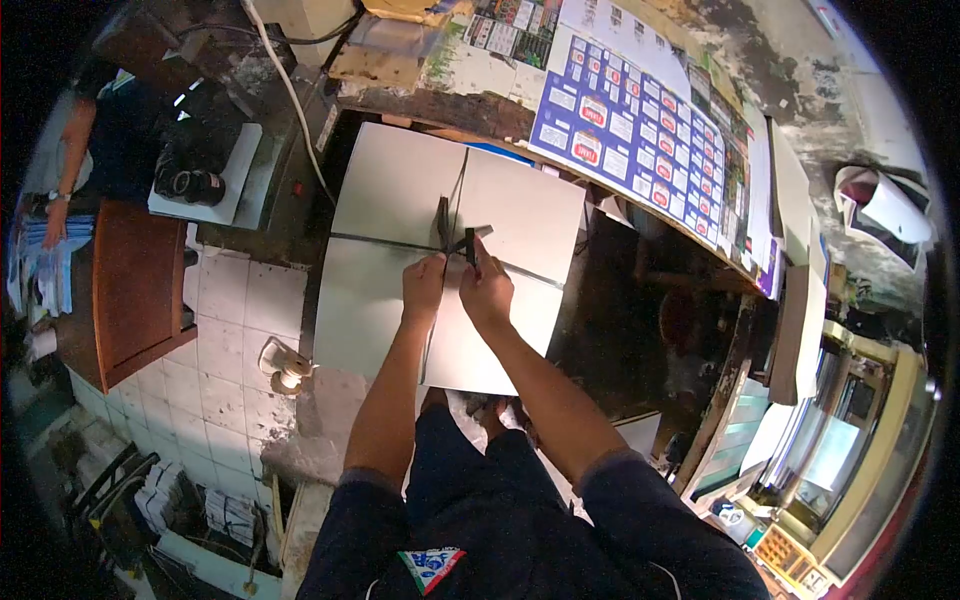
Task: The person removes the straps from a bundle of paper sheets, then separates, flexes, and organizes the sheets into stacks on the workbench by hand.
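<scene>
Where dark strapping (443, 216) crosses atop a white bundle (375, 300) in front of a table (440, 106) bearing a blue printed sheet (622, 128), a person's left hand (424, 287) and right hand (488, 292) grip the strapping, fingers closed.

Fisheye distortion bending outlines towards edges; black vignette swallowing all 4 corners. White bundle (385, 285) at centre reflecting bright light, floor tiles (222, 300) at left glowing unevenly, deep shadow filling right of centre.
</scene>
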Motion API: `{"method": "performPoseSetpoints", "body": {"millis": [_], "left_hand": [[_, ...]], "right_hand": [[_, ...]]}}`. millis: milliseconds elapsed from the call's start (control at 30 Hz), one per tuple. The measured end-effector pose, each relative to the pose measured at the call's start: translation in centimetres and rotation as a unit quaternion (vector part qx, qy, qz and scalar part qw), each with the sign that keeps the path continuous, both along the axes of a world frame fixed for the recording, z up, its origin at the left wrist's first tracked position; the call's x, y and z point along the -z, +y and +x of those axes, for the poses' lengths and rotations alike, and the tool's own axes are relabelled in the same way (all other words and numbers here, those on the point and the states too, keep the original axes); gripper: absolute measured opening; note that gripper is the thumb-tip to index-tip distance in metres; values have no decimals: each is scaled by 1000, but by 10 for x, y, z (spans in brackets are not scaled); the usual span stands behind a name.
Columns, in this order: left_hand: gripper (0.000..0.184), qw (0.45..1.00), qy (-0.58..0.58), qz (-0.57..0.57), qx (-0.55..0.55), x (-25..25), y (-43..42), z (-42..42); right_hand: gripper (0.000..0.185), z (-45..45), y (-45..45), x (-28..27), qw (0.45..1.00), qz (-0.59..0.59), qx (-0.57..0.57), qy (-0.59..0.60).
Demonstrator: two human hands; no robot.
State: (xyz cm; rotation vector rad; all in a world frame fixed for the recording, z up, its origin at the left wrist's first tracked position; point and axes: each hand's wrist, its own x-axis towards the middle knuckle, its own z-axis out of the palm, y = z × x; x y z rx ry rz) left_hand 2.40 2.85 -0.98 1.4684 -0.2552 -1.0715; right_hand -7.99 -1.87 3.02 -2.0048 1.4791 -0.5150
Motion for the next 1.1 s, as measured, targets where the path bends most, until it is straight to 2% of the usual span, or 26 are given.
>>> {"method": "performPoseSetpoints", "body": {"millis": [33,133,167,200,267,333,367,400,433,467,500,533,567,633,700,733,767,800,833,867,933,1000,1033,1067,1100], "left_hand": [[37,997,-60,30,24,-5,-1,3],[36,998,-58,-6,13,6,0,0],[34,974,-218,-40,39,18,1,1],[34,976,-212,-38,43,15,6,-5],[33,999,-42,-11,5,5,2,0],[33,979,-200,-30,36,9,1,1],[34,998,-62,-28,2,7,2,1],[35,996,80,-23,-30,5,4,-1],[35,996,80,-21,-33,9,6,-1],[35,999,-34,-27,-7,10,4,0],[35,988,-148,-32,20,12,2,0],[35,988,-148,-33,18,7,2,0],[23,981,-189,8,43,1,2,0],[20,970,-229,46,64,-1,-6,-1],[25,884,-462,20,75,2,-14,-2],[25,884,-461,21,70,5,-16,-6],[31,954,-288,75,18,7,-20,-10],[37,986,-102,125,-33,6,-25,-15],[37,987,-101,123,-36,5,-30,-19],[41,984,-61,94,-141,4,-36,-24],[44,967,-17,63,-247,8,-40,-26],[44,973,-3,82,-216,12,-38,-20],[45,975,1,87,-206,6,-36,-15],[44,989,22,110,-98,0,-30,-10],[46,990,42,132,11,-6,-25,-7]], "right_hand": [[54,-2,4,3,1000,-11,-11,-7],[54,0,-1,8,998,-41,-22,-41],[54,3,-6,8,998,-44,-25,-25],[54,3,-7,10,998,-48,-31,-14],[54,2,-4,5,999,-36,-32,25],[54,-8,-1,-1,999,-22,-40,-24],[53,-16,0,-6,997,49,-13,-59],[42,-17,-3,-5,989,107,21,-95],[34,-19,-8,-3,983,108,26,-149],[26,-20,-17,-1,973,106,32,-203],[18,-26,-30,9,949,202,54,-235],[15,-22,-41,-9,908,284,91,-294],[16,-19,-50,-23,902,308,93,-289],[22,-21,-67,-21,898,341,80,-268],[23,-18,-72,-23,897,339,72,-274],[25,-14,-74,-27,896,336,67,-281],[33,-14,-72,-33,876,375,94,-287],[33,-13,-75,-34,878,374,90,-285],[34,-12,-79,-34,862,413,83,-282],[35,-11,-81,-35,844,451,78,-278],[36,-9,-81,-25,856,436,62,-272],[33,-8,-84,6,958,214,-59,-181],[22,-3,-82,14,965,117,-90,-215],[22,-3,-82,21,965,117,-92,-214],[20,1,-79,14,981,110,-86,-133]]}}
